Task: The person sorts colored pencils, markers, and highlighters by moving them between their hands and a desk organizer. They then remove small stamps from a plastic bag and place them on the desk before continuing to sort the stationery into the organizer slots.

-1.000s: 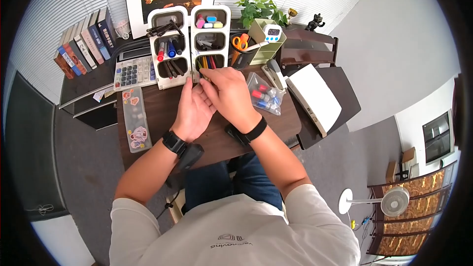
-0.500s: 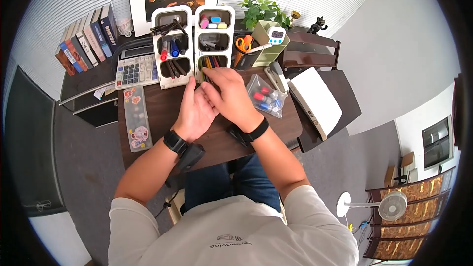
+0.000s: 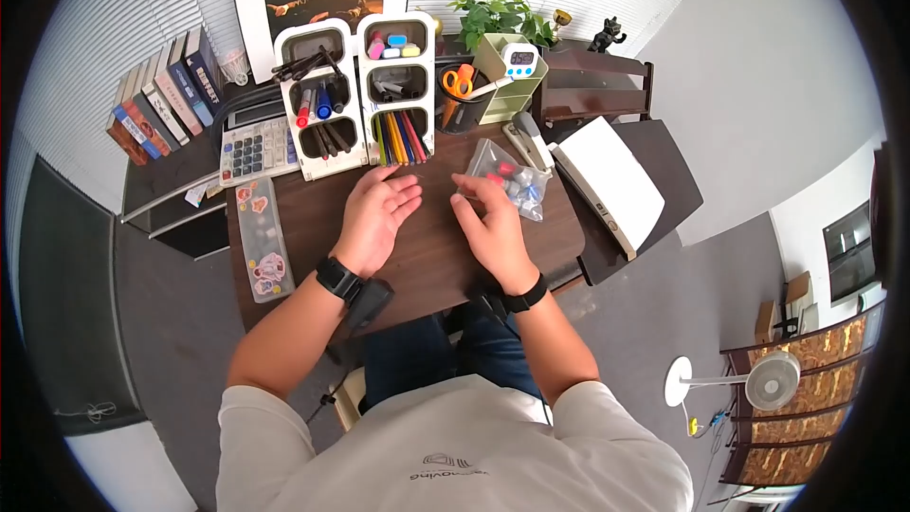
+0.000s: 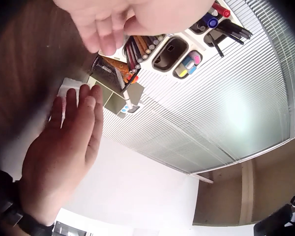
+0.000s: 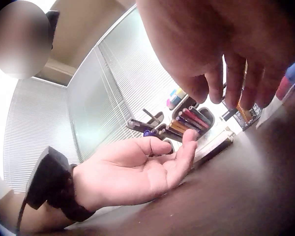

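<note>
My left hand (image 3: 370, 228) is held palm up over the desk, fingers loosely bent with nothing in them. Just beyond its fingertips, colored pencils (image 3: 400, 137) fill the bottom compartment of the right white organizer (image 3: 396, 64). My right hand (image 3: 498, 235) is apart from the left, its relaxed fingers at the left edge of a clear plastic bag (image 3: 531, 207) with red and blue capped items inside. In the right wrist view, the fingers of the right hand (image 5: 206, 44) hang nearly straight, with part of the bag at the right edge.
A second white organizer (image 3: 311, 171) holds markers and pens. Around it are a calculator (image 3: 256, 147) and a stickered case (image 3: 263, 246). To the right stand a mesh cup with scissors (image 3: 459, 81), a green holder (image 3: 507, 104), a stapler (image 3: 533, 140) and a white box (image 3: 611, 185).
The right hand has left the pencil compartment and moved right and nearer, to the bag. The hands have separated, and the pencils now show fully. The left hand has shifted little.
</note>
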A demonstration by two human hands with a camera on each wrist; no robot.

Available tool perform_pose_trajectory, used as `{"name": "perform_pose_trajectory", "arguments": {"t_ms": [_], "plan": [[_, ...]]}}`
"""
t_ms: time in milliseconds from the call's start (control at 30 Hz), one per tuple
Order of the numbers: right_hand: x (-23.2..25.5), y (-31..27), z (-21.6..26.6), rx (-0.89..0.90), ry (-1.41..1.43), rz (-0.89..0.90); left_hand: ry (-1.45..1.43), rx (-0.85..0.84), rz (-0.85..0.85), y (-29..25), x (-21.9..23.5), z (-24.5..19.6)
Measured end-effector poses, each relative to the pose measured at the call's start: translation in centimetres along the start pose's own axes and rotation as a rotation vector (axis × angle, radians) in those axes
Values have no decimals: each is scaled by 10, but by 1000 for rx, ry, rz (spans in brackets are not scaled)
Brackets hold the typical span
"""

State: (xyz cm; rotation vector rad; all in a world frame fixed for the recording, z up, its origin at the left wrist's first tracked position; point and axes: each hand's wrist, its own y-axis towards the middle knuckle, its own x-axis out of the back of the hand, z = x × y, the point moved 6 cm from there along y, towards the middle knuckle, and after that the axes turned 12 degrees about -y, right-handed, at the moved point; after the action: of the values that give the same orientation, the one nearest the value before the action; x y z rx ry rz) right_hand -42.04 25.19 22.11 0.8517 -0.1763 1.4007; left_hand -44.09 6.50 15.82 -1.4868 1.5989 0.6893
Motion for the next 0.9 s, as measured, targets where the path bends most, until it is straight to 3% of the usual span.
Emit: {"name": "perform_pose_trajectory", "arguments": {"t_ms": [67,200,233,267,300,367,467,567,633,833,900], "plan": [[1,0,-5,-37,19,9,-43,-147,-138,-3,7,-11],[3,20,11,24,13,55,5,-245,-157,-1,7,-19],[3,32,17,77,-12,44,23,-244,-152,-2,5,-19],[4,45,25,300,-90,-90,37,-227,-161,-2,4,-17],[3,61,30,303,-85,-104,47,-211,-168,-1,3,-17],[2,84,56,562,-230,-183,67,-214,-133,1,3,-17],[-21,112,74,702,-454,-170,40,-165,-139,2,7,-15],[-45,127,81,724,-817,-59,39,-132,-135,4,9,-12],[-56,129,87,704,-858,-33,25,-133,-136,2,6,-12],[-70,138,83,731,-862,9,5,-89,-109,2,7,-10],[-68,143,78,747,-712,24,3,-81,-106,3,7,-10]]}}
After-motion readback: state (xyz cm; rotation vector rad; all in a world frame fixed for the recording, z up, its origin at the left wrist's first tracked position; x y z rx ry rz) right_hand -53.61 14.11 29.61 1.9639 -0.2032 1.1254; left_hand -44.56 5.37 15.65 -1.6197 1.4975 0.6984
